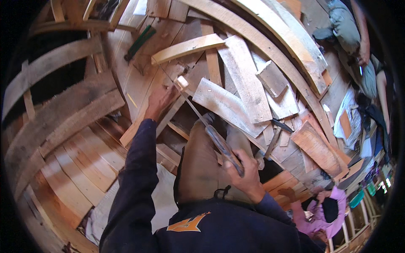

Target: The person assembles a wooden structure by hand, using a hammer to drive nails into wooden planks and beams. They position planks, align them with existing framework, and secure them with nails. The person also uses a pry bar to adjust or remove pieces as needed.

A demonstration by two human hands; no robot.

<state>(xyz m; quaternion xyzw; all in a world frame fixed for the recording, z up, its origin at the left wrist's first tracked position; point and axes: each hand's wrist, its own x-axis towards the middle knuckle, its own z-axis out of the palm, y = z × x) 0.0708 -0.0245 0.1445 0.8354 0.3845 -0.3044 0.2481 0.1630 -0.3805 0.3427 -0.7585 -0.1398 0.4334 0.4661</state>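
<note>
Gripping one hammer (211, 133), right hand (244, 177) grip closed; left hand (159, 103) pressing one plank (145, 122).

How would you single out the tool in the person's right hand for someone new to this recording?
Start at the wide curved timber rib arching across the top. Below it, the right hand grips a long-handled hammer. Unlike the flat loose boards around it, it is slim with a pale blocky head.
</note>
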